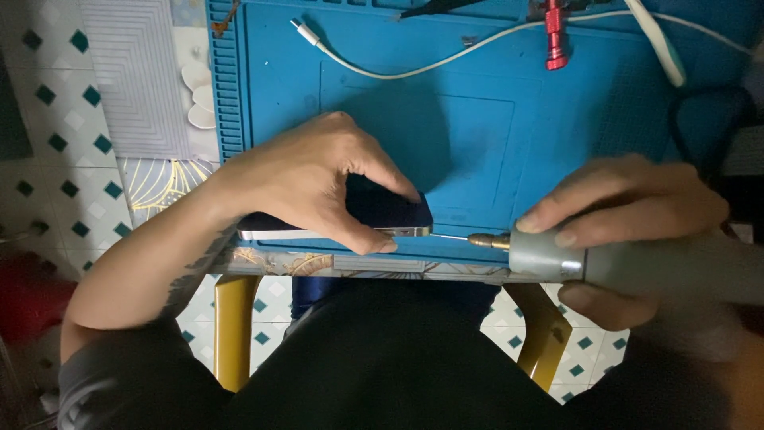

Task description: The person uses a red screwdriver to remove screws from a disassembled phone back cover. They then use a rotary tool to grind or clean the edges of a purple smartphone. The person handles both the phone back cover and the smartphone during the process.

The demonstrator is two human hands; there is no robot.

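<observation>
A left hand (318,179) pins a dark phone (374,215) on edge at the near rim of a blue work mat (493,127). The right hand (629,231) grips a grey rotary tool (637,267), its thin bit touching the phone's end. Uneven pressure could make the bit skid and scar the casing.

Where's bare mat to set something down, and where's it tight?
Free: the blue mat centre, bordered by the white cable above and the phone below. Tight: the near edge, where the left hand grips the phone and the right hand holds the grey rotary tool; also the top edge around the red tool.
</observation>
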